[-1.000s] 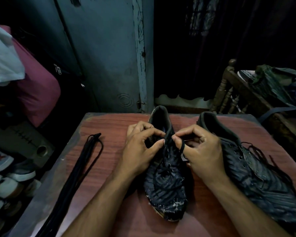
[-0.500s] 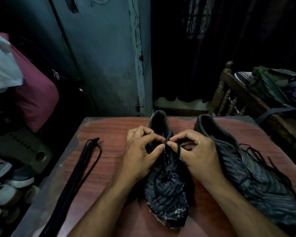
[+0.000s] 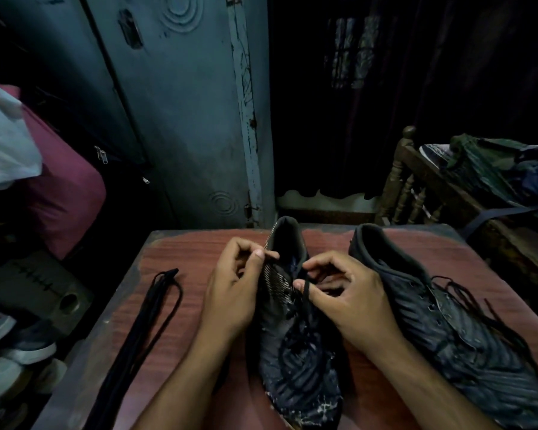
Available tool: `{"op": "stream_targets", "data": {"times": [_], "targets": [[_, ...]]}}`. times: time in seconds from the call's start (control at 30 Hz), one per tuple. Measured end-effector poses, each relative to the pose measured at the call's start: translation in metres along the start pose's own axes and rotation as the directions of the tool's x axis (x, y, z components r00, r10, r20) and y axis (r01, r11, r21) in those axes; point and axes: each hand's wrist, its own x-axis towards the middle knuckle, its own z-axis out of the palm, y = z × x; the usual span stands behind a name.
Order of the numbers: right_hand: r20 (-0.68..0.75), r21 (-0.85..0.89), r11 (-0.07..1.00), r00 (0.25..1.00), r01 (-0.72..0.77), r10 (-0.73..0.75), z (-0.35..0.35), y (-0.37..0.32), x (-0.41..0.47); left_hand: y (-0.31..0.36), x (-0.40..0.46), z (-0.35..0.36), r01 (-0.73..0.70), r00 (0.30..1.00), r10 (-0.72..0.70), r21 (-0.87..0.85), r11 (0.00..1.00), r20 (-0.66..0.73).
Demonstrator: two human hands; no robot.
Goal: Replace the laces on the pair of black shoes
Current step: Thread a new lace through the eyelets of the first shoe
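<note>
So we've got both black shoes on the table (image 3: 180, 252), one at center frame and the other off at right. Our left hand (image 3: 230, 293) has its fingers curled, pinching the collar edge of the center shoe (image 3: 295, 361) to steady it, while our right hand (image 3: 351, 302) has the old lace (image 3: 305, 288) looped over the index finger, pulling it up out of the top eyelets. The spare laces (image 3: 140, 333) lie in a long bundle at left of the table, well apart from the shoes.

Things we'd worry about: the lace looks tight around that finger, so a hard yank could snag it at an eyelet and drag the whole shoe toward us, especially since the left hand only has a pinch on the rim. The toe looks cracked and worn, so rough handling might flake it more. Also the right shoe (image 3: 454, 333) has loose laces (image 3: 475, 302) trailing beside our right wrist, easy to catch. And it's dark, so missing an eyelet seems likely.
</note>
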Motion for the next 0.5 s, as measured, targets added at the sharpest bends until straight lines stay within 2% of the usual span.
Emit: {"op": "stream_targets", "data": {"times": [0.07, 0.1, 0.2, 0.27, 0.4, 0.43, 0.5], "targets": [[0.012, -0.015, 1.000, 1.000, 0.024, -0.024, 0.000, 0.001, 0.001, 0.008, 0.002, 0.000, 0.149, 0.985, -0.170, -0.302, 0.941, -0.044], [0.019, -0.022, 0.999, 0.999, 0.039, -0.039, 0.000, 0.002, 0.001, 0.011, 0.003, -0.001, 0.194, 0.970, -0.236, -0.397, 0.897, -0.058], [0.033, -0.050, 0.997, 0.997, 0.067, -0.065, 0.000, 0.004, 0.001, 0.008, 0.007, -0.003, 0.219, 0.952, -0.296, -0.512, 0.831, -0.073], [0.039, -0.069, 0.995, 0.996, 0.077, -0.075, -0.001, 0.004, 0.001, 0.003, 0.010, -0.005, 0.214, 0.948, -0.302, -0.495, 0.842, -0.102], [0.048, -0.107, 0.988, 0.993, 0.113, -0.108, 0.000, 0.006, 0.001, 0.003, 0.009, -0.004, 0.206, 0.960, -0.259, -0.359, 0.910, -0.107], [0.049, -0.113, 0.987, 0.992, 0.117, -0.112, 0.000, 0.006, 0.001, 0.004, 0.008, -0.006, 0.180, 0.972, -0.216, -0.305, 0.935, -0.090], [0.049, -0.114, 0.986, 0.992, 0.118, -0.113, 0.000, 0.007, 0.001, 0.006, 0.008, -0.012, 0.041, 0.999, -0.043, -0.108, 0.993, -0.010]]}}
